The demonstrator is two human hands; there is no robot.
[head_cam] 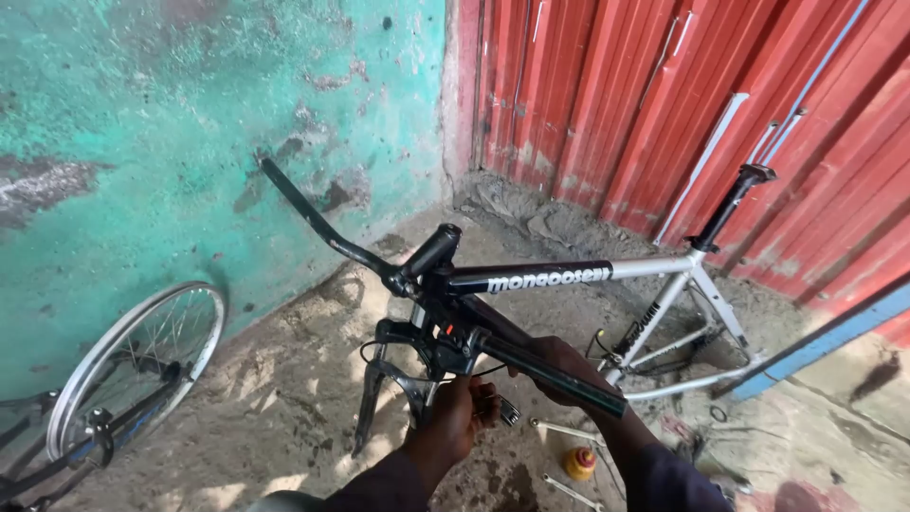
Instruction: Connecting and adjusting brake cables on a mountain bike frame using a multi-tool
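From the head camera, looking down, a wheelless bicycle frame [654,268] stands on the sandy concrete floor [284,379], silver at the rear and black along its top tube, close to a corner where a flaking turquoise wall [190,123] meets a red corrugated metal shutter [664,104]. Its black handlebar [398,275] runs across the middle of the view, one end reaching up toward the wall and the other pointing down toward the person. The black seat post [728,207] rises at the far right, bare at the top.

The left hand [460,417] is below the stem, beside the black fork [379,398], its fingers clenched around a small metal part [509,410] at the brake area; what that part is I cannot tell. The right hand [567,365] lies under the near end of the handlebar, touching it, its fingers curled at the bar's underside; whether they fully grasp it is hidden by the bar itself. Both dark sleeves enter from the bottom edge.

On the floor just beneath the hands lie two slim metal spanners [567,431] and a small orange-yellow bottle [579,463]. Well apart, at the left edge, a spoked wheel [133,365] of another bicycle leans near the wall.
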